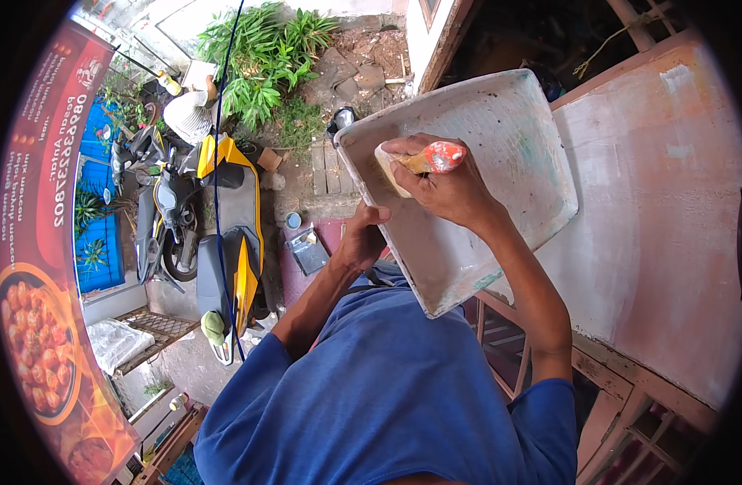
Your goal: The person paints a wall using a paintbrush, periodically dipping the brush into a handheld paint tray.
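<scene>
A white-stained paint tray (498,130) is held tilted in front of my chest. My left hand (366,233) grips its left rim, thumb over the edge. Over the tray, my right hand (440,182) is closed around a paintbrush (445,156) with a red-orange, paint-smeared handle end. The brush's bristles are down in the deeper left end of the tray, partly covered by my fingers. Dried white and greenish paint marks the tray's inside. To the right, a wall (656,212) shows patchy white over faded pink.
Yellow-and-grey motor scooters (237,242) stand below left, one with a green cap (212,327). A dark cord (218,182) hangs in front. A printed banner (55,242) bears writing. A small pot (293,220) sits on the ground. Wooden window frames (607,400) lie at lower right.
</scene>
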Motion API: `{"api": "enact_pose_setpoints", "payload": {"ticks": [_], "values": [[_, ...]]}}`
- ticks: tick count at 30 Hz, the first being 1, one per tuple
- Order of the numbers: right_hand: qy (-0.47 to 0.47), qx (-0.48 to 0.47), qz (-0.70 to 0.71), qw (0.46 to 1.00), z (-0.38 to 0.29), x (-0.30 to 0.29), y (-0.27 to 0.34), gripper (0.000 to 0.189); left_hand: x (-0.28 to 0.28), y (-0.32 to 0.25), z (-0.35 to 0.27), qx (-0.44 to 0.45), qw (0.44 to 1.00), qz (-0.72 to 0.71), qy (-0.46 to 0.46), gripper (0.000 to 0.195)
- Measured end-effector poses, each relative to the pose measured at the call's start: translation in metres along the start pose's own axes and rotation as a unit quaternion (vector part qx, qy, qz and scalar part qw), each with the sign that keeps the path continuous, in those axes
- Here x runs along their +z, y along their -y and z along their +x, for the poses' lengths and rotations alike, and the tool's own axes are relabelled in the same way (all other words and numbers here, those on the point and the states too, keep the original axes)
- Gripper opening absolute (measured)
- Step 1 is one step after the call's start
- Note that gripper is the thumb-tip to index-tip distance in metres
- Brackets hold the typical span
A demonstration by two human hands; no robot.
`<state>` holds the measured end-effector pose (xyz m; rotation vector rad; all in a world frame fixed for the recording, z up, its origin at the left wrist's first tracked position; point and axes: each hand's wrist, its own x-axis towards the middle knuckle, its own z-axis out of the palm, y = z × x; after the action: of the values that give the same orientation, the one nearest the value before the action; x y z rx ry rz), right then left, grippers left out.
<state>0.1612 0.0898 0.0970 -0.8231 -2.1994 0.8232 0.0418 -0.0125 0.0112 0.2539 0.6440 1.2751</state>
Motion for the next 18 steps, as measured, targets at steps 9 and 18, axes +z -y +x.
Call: {"api": "enact_pose_setpoints", "payload": {"ticks": [9, 18], "values": [[-0.007, 0.087, 0.073, 0.994, -0.016, 0.000, -0.027, 0.021, -0.005, 0.008, 0.005, -0.001, 1.000, -0.021, -0.009, 0.055], [-0.171, 0.289, 0.498, 0.800, -0.066, -0.054, -0.047, 0.031, -0.011, 0.013, 0.015, -0.009, 0.999, -0.053, -0.001, 0.059]]}}
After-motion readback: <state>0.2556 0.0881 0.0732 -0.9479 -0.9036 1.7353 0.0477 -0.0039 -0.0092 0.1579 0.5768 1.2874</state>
